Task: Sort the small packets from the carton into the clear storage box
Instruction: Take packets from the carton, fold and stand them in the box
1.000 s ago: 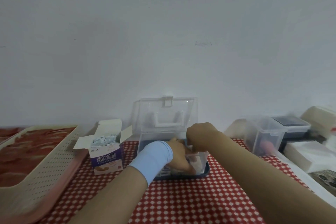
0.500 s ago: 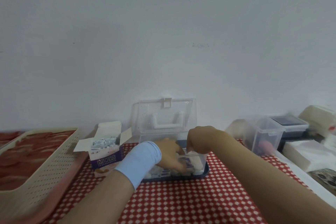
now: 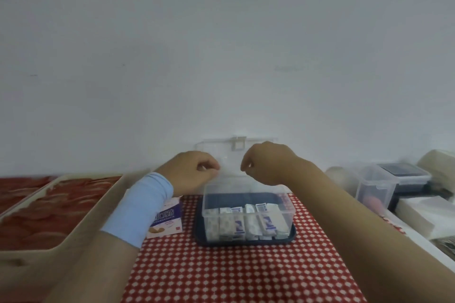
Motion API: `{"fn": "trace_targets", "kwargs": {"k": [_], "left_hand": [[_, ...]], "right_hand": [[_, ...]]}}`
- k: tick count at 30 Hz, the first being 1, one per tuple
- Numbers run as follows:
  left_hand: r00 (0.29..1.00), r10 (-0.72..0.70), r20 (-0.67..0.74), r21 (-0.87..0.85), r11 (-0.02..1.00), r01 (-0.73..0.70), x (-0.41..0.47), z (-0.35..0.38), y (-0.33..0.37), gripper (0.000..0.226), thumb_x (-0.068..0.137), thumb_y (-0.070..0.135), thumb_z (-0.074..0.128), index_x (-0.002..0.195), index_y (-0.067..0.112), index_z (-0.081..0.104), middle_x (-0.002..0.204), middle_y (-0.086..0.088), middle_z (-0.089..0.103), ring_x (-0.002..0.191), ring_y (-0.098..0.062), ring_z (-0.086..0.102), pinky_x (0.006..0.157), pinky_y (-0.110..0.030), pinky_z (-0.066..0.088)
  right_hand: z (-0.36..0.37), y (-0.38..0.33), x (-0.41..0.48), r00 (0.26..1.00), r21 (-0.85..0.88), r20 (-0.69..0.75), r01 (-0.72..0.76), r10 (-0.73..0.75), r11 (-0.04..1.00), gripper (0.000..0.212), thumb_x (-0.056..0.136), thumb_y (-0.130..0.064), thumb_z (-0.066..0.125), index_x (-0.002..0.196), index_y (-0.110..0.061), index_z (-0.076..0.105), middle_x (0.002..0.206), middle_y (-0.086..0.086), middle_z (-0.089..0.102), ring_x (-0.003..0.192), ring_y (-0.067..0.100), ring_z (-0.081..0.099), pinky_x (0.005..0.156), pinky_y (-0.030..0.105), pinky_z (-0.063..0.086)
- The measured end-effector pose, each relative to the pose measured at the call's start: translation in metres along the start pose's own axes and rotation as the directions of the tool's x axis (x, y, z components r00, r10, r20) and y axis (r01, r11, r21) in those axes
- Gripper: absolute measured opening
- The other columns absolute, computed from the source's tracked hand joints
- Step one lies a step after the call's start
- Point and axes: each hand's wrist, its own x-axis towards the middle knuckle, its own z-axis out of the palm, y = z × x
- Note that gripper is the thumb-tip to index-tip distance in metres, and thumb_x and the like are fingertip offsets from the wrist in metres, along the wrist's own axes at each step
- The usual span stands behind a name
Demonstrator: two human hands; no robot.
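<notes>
Small white-blue packets [image 3: 248,221] stand in row at front wall of clear plastic storage box [image 3: 286,203], mid surface. Purple-white cardboard carton [image 3: 167,216] just left. Packets likely light, flimsy, slick: pinch top edges. Left hand [image 3: 194,172] and right hand [image 3: 268,165] above box, fingers curled; cannot tell whether holding anything.

light: dim, flat, cool grey cast | shadows: faint, soft on the wall [image 3: 221,44] | focus: soft overall, left hand [image 3: 194,172] and right hand [image 3: 268,165] slightly smeared | edges: wide-angle bowing, clutter [image 3: 394,179] at the table's [image 3: 234,273] right edge blurred
</notes>
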Motion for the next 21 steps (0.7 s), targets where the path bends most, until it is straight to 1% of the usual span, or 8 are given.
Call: {"fn": "trace_targets", "kwargs": {"k": [2, 4, 7, 9, 12, 15, 18, 21], "left_hand": [[0.997, -0.067, -0.046, 0.034, 0.997, 0.069, -0.007, -0.011, -0.027, 0.016, 0.096, 0.027, 0.059, 0.106, 0.033, 0.07, 0.105, 0.017, 0.065, 0.093, 0.004, 0.056, 0.084, -0.018, 0.041], [0.987, -0.146, -0.066, 0.081, 0.985, 0.152, -0.014, -0.015, -0.052, 0.014, 0.094, 0.025, 0.061, 0.101, 0.035, 0.069, 0.104, 0.015, 0.065, 0.089, 0.002, 0.056, 0.085, -0.021, 0.043], [0.965, -0.24, -0.106, 0.079, 0.965, 0.248, -0.026, -0.018, -0.087, 0.012, 0.093, 0.027, 0.063, 0.093, 0.038, 0.066, 0.105, 0.014, 0.065, 0.091, -0.003, 0.058, 0.088, -0.024, 0.046], [0.957, -0.262, -0.127, 0.058, 0.961, 0.271, -0.035, -0.017, -0.104, 0.01, 0.093, 0.027, 0.062, 0.098, 0.035, 0.068, 0.106, 0.012, 0.061, 0.095, -0.006, 0.058, 0.089, -0.024, 0.044], [0.964, -0.216, -0.156, 0.092, 0.968, 0.232, -0.042, -0.012, -0.119, 0.02, 0.093, 0.025, 0.061, 0.109, 0.027, 0.074, 0.101, 0.012, 0.057, 0.098, -0.007, 0.056, 0.091, -0.023, 0.042], [0.966, -0.194, -0.17, 0.072, 0.975, 0.208, -0.042, -0.01, -0.127, 0.022, 0.092, 0.025, 0.063, 0.111, 0.028, 0.073, 0.101, 0.014, 0.056, 0.096, -0.005, 0.055, 0.088, -0.021, 0.04], [0.962, -0.196, -0.19, 0.041, 0.977, 0.207, -0.039, -0.011, -0.132, 0.02, 0.093, 0.024, 0.063, 0.11, 0.029, 0.073, 0.103, 0.011, 0.058, 0.094, -0.008, 0.056, 0.083, -0.02, 0.038], [0.96, -0.194, -0.201, 0.041, 0.978, 0.206, -0.037, -0.01, -0.136, 0.022, 0.092, 0.023, 0.063, 0.111, 0.029, 0.074, 0.101, 0.009, 0.056, 0.092, -0.01, 0.058, 0.085, -0.02, 0.041]], "right_hand": [[-0.002, -0.026, 0.005, 0.999, 0.099, -0.021, 0.044, -0.042, 0.994, 0.029, 0.095, -0.024, 0.051, 0.109, -0.036, 0.074, 0.117, -0.014, 0.069, 0.109, 0.013, 0.063, 0.091, 0.031, 0.051], [0.0, -0.049, 0.012, 0.997, 0.184, -0.018, 0.081, -0.079, 0.98, 0.028, 0.096, -0.024, 0.053, 0.11, -0.035, 0.074, 0.117, -0.014, 0.07, 0.108, 0.011, 0.063, 0.094, 0.033, 0.053], [0.008, -0.082, 0.024, 0.991, 0.269, -0.026, 0.135, -0.133, 0.954, 0.026, 0.098, -0.023, 0.055, 0.112, -0.03, 0.075, 0.118, -0.011, 0.071, 0.108, 0.011, 0.064, 0.097, 0.035, 0.053], [0.015, -0.102, 0.033, 0.985, 0.297, -0.029, 0.171, -0.17, 0.94, 0.025, 0.099, -0.024, 0.056, 0.114, -0.027, 0.075, 0.12, -0.008, 0.071, 0.108, 0.012, 0.065, 0.098, 0.034, 0.052], [0.026, -0.121, 0.045, 0.981, 0.285, -0.02, 0.189, -0.191, 0.94, 0.024, 0.1, -0.026, 0.056, 0.117, -0.027, 0.073, 0.123, -0.008, 0.07, 0.109, 0.013, 0.064, 0.098, 0.033, 0.051], [0.034, -0.134, 0.056, 0.98, 0.26, -0.003, 0.195, -0.201, 0.946, 0.023, 0.098, -0.025, 0.06, 0.117, -0.026, 0.073, 0.121, -0.007, 0.07, 0.108, 0.014, 0.064, 0.097, 0.034, 0.052], [0.042, -0.145, 0.067, 0.976, 0.202, 0.046, 0.2, -0.214, 0.959, 0.021, 0.095, -0.027, 0.064, 0.111, -0.028, 0.076, 0.112, -0.009, 0.073, 0.098, 0.012, 0.067, 0.087, 0.032, 0.056], [0.055, -0.156, 0.079, 0.974, 0.085, 0.081, 0.203, -0.21, 0.976, 0.017, 0.091, -0.033, 0.067, 0.105, -0.033, 0.077, 0.1, -0.01, 0.074, 0.087, 0.012, 0.066, 0.075, 0.028, 0.054]]}}
